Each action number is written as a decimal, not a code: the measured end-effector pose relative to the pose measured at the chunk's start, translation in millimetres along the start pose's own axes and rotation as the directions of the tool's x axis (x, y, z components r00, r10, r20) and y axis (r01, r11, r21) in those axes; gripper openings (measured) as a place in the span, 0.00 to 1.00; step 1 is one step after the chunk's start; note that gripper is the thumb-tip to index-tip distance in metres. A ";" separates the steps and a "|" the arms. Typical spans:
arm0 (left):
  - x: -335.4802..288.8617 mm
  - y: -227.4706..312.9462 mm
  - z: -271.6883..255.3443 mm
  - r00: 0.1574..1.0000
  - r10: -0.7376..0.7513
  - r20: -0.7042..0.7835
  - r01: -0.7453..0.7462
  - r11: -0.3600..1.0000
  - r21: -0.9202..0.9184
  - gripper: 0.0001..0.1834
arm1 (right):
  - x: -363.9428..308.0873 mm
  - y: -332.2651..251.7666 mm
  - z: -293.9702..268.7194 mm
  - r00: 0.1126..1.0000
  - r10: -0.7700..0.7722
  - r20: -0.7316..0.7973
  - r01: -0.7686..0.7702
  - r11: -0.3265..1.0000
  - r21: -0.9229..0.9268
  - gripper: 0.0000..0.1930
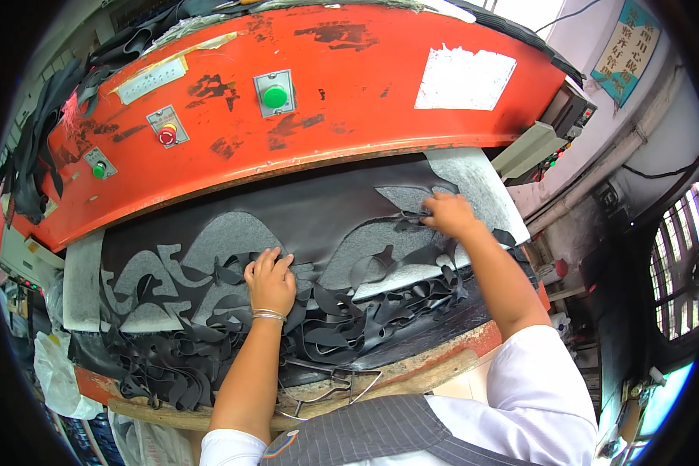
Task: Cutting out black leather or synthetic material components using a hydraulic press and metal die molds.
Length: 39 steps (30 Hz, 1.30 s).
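A black leather-like sheet [318, 202] lies on a grey-white cutting board [481, 186], with curved cut-outs that bare a speckled grey surface. My left hand [272, 279], a bangle at its wrist, rests on the sheet's middle with its fingers stretched out and a little apart. Farther right, my right hand [448, 213] has its fingers pressed together on a black offcut strip [413, 222] beside a cut-out. Curled black scraps [334, 334] heap along the near edge, below both hands. A thin metal cutting die [335, 386] lies nearest my body.
Over the far side of the board runs a red press beam [225, 132] with a green button [274, 96] and a red knob [167, 135]. A control box [532, 151] juts out at right. Plastic bags [58, 377] hang at left. A wooden rail [412, 380] borders the near side.
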<state>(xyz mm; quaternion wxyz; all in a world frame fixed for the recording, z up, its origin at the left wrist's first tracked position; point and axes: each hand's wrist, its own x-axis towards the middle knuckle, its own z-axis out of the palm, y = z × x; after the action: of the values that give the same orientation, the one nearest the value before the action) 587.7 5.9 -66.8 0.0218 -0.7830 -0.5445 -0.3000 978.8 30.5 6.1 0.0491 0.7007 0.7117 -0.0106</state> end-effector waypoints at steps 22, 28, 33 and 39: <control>-6.1 1.0 -0.4 0.995 0.026 0.091 -0.028 0.999 0.021 0.21 | -191.5 -237.5 34.7 0.642 -0.766 -0.030 0.662 0.534 0.527 0.21; -18.0 -13.8 0.7 0.990 0.048 0.129 -0.042 0.998 -0.049 0.21 | -190.0 -234.0 41.3 0.567 -0.809 -0.153 0.700 0.376 0.607 0.12; -14.3 -19.8 4.6 0.982 0.119 0.146 -0.099 0.985 -0.138 0.21 | -159.1 -144.8 -15.2 0.504 -0.855 -0.126 0.695 0.314 0.647 0.12; -12.2 -12.2 -0.5 0.978 0.068 0.198 -0.041 0.990 -0.138 0.19 | -103.2 -73.5 -60.9 0.586 -0.773 -0.243 0.782 0.461 0.419 0.05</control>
<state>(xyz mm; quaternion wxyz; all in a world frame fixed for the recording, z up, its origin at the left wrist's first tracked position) 574.1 0.4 -75.9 -0.0778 -0.8237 -0.5011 -0.2536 903.5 -68.6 71.6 -0.1446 0.2876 0.9248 -0.2030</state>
